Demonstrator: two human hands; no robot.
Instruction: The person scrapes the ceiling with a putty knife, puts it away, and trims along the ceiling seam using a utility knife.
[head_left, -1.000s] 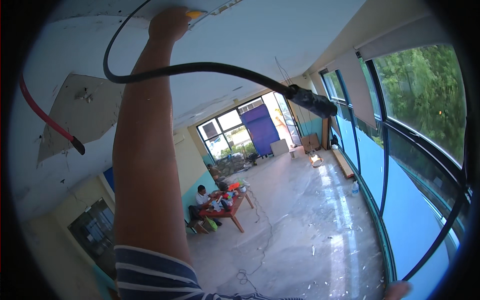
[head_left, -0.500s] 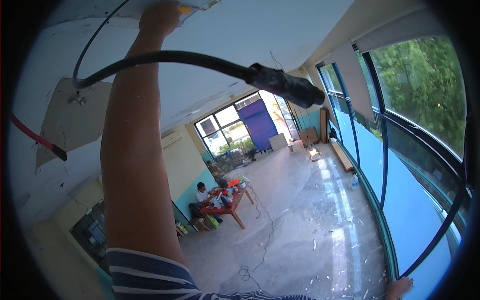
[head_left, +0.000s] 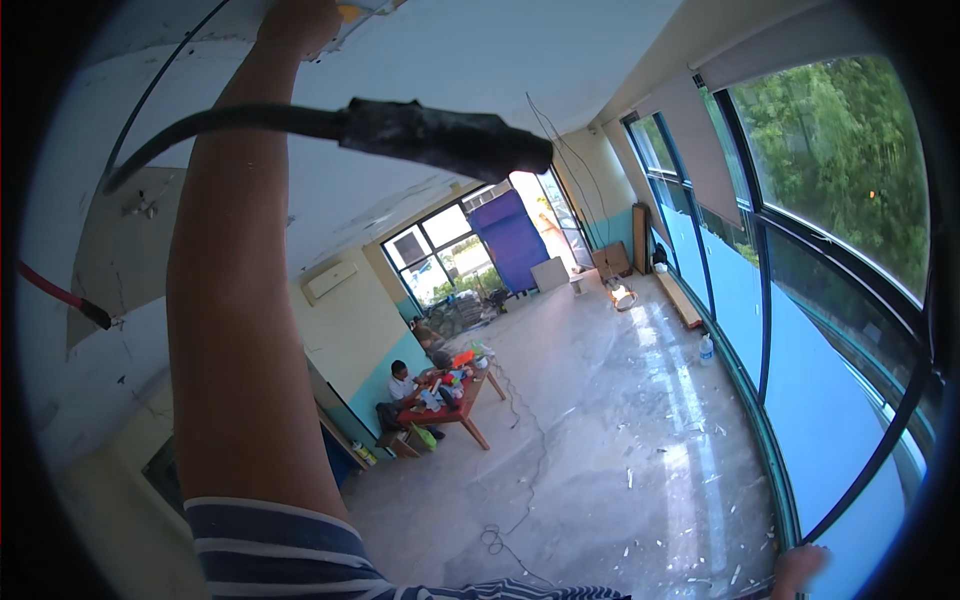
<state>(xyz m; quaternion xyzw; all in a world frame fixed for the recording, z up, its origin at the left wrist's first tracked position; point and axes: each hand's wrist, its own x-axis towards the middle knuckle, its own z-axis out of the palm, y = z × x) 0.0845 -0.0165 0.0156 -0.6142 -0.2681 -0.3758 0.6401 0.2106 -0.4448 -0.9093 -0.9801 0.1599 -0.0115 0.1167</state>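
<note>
My left arm reaches up to the white ceiling (head_left: 480,60). At the top edge my left hand (head_left: 298,28) is closed round a yellow-handled scraper (head_left: 350,13), its thin blade close to the ceiling; the picture's edge cuts off part of both. Across the forearm, nearer the camera, hangs a thick black cable (head_left: 440,138) with a taped end. At the lower right my right hand (head_left: 800,568), slightly blurred, grips the dark window frame (head_left: 782,500); its fingertips are partly hidden.
A red cable end (head_left: 62,290) hangs at the left. Far below, a person (head_left: 400,385) sits by a cluttered red table (head_left: 465,410). The grey floor (head_left: 580,450) bears scattered chips and a trailing cord (head_left: 535,480). A bottle (head_left: 706,350) stands near the right-hand windows.
My left hand and scraper have shifted left and slightly up in view. The hanging cable's taped end has swung left. My right hand stays at the window frame.
</note>
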